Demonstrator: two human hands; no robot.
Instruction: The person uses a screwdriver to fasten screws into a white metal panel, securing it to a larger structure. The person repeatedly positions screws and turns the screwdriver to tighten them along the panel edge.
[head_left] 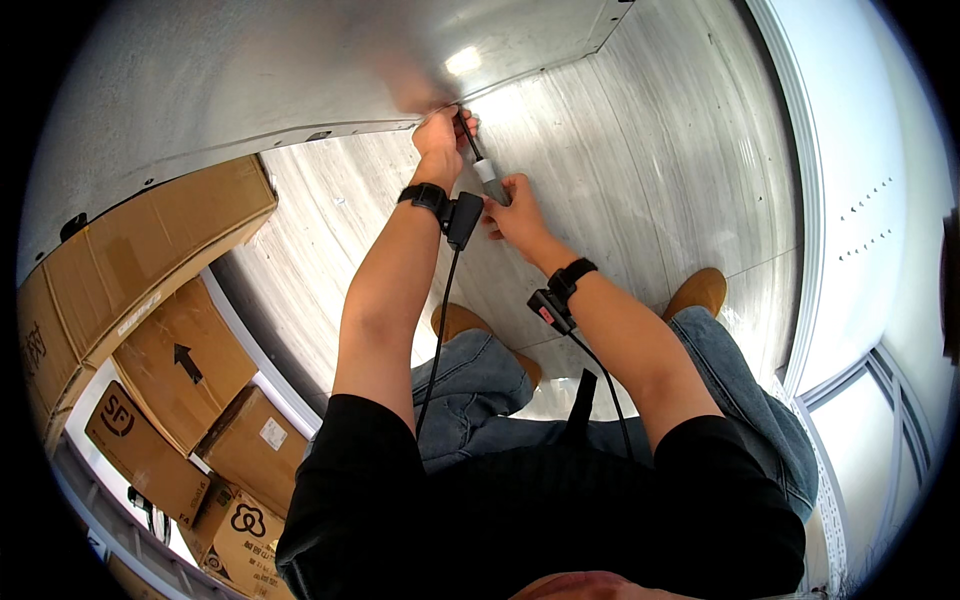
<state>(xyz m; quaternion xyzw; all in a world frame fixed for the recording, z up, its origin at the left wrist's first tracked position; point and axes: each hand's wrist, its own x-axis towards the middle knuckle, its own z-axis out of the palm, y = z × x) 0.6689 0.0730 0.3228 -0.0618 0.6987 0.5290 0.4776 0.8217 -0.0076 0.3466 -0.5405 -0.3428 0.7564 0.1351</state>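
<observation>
Hand tool (488, 175), grey-handled and dark-shafted, slanting up to the foot of the large metal panel (300, 60). Below, pale wood-grain floor (640, 150). To the left, stacked brown cartons (180, 215), several with printing. Right hand (518, 212) closed around the tool's handle. Left hand (438, 132) with fingers bent beside the shaft's far end; hard to say from here whether gripping it. Black straps (424, 195) on both wrists. On the cartons: a dark boxed logo (117, 413), a bold black arrow (187, 362), a looped black emblem (247, 519) near printed characters, a small white label (272, 433).
</observation>
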